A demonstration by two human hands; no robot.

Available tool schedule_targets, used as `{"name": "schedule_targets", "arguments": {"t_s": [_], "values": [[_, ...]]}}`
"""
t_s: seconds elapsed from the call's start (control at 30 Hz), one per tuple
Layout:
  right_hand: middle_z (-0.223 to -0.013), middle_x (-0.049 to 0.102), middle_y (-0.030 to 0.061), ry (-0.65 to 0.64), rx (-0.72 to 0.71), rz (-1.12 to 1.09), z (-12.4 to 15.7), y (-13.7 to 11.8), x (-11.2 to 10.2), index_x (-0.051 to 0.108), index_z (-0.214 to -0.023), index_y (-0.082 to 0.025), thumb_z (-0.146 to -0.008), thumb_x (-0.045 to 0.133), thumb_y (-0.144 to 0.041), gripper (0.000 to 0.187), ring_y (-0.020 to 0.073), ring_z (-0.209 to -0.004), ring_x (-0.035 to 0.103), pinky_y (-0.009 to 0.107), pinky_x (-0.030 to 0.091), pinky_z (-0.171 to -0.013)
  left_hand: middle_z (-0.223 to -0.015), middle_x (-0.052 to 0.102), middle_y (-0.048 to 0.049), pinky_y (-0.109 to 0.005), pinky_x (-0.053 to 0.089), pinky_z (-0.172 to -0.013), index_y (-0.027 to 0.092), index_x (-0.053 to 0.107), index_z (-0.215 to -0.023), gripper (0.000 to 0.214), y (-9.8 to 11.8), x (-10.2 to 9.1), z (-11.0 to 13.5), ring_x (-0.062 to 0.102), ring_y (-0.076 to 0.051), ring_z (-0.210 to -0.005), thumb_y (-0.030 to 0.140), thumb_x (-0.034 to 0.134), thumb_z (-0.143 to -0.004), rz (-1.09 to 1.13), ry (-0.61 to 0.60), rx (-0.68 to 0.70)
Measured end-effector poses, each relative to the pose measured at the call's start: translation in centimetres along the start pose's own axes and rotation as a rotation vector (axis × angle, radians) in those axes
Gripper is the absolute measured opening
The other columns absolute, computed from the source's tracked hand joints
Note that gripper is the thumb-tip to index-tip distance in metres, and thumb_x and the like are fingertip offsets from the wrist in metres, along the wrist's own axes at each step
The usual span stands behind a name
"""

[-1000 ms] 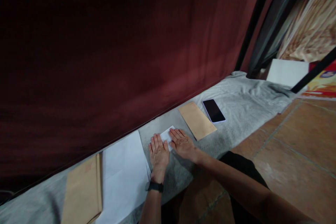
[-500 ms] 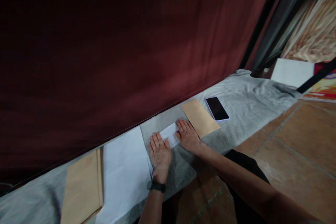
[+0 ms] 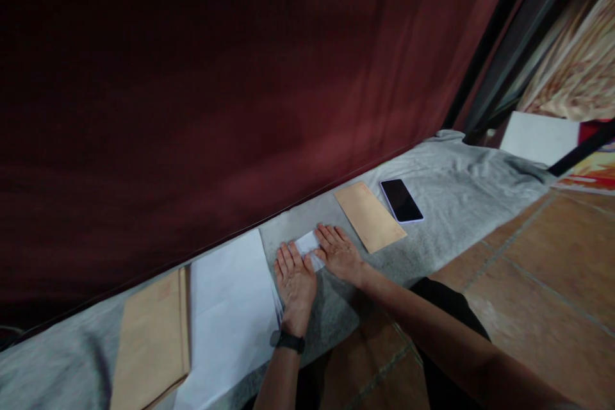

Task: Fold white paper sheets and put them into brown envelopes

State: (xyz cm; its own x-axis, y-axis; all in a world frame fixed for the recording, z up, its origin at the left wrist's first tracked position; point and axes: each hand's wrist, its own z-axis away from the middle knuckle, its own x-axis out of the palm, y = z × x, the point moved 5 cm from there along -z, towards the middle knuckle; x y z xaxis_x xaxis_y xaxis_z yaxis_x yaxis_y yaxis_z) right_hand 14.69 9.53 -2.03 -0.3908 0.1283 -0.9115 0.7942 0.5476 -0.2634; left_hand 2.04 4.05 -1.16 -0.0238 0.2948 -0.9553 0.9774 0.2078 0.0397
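Betw. both hands on the grey cloth (image 3: 451, 205), I've got the small white paper (image 3: 306, 243), touching L hand (image 3: 296, 280) and R hand (image 3: 342, 257) alike, neither nearer. Both flat, palms down, gripping nothing. Long axis prob. hand to hand, pointing twd brown envelope (image 3: 371, 218); ends hidden.

A dark red upright surface (image 3: 288, 90) fills the background; brown tiled floor (image 3: 542, 307) shows lower right; lighting dim, uneven.
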Motion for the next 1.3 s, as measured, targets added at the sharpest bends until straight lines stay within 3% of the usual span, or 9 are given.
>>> {"name": "schedule_targets", "arguments": {"t_s": [0.3,0.57,0.7,0.83,1.3], "values": [[-0.158,0.038,0.0140,0.007,0.050,0.062,-0.1,1.7,-0.3,0.039,-0.152,-0.010,-0.105,0.036,-0.041,0.057,0.0280,-0.145,0.038,0.047,0.025,-0.120,-0.156,0.038,-0.0256,-0.051,0.031,-0.119,0.000,0.037,-0.150,0.059,-0.6,0.3,0.2,0.033,-0.032,-0.148,0.032,0.029,-0.101,0.037,-0.006,-0.061],[-0.158,0.038,0.0127,0.024,0.057,0.075,0.1,2.2,-0.6,0.037,-0.154,-0.013,-0.105,0.036,-0.038,0.055,0.0281,-0.145,0.039,0.047,0.026,-0.120,-0.153,0.041,-0.0279,-0.051,0.031,-0.119,-0.005,0.037,-0.149,0.060,-1.1,-0.5,0.5,0.032,-0.033,-0.148,0.031,0.029,-0.101,0.076,-0.009,-0.093],[-0.158,0.039,0.0127,0.020,0.063,0.084,0.0,2.3,-0.4,0.039,-0.153,-0.013,-0.104,0.037,-0.038,0.055,0.0288,-0.144,0.040,0.047,0.026,-0.120,-0.158,0.034,-0.0240,-0.050,0.026,-0.123,-0.003,0.035,-0.150,0.058,0.8,-1.8,0.8,0.025,-0.030,-0.151,0.027,0.028,-0.101,0.081,-0.007,0.040],[-0.158,0.039,0.0139,0.004,0.058,0.083,0.0,2.3,-0.3,0.040,-0.152,-0.010,-0.104,0.037,-0.038,0.056,0.0296,-0.144,0.039,0.047,0.026,-0.120,-0.161,0.033,-0.0174,-0.045,0.025,-0.124,0.003,0.034,-0.152,0.058,3.3,-1.8,1.6,0.024,-0.026,-0.152,0.028,0.029,-0.100,0.111,-0.114,0.212],[-0.160,0.034,0.0156,-0.089,0.055,0.130,0.1,2.7,-0.5,0.035,-0.154,-0.007,-0.104,0.036,-0.038,0.059,0.0312,-0.147,0.034,0.047,0.025,-0.120,-0.163,0.031,-0.0070,-0.050,0.017,-0.125,0.017,0.032,-0.155,0.056,3.8,-1.0,2.4,0.024,-0.025,-0.152,0.034,0.032,-0.102,0.131,-0.176,0.226]]}}
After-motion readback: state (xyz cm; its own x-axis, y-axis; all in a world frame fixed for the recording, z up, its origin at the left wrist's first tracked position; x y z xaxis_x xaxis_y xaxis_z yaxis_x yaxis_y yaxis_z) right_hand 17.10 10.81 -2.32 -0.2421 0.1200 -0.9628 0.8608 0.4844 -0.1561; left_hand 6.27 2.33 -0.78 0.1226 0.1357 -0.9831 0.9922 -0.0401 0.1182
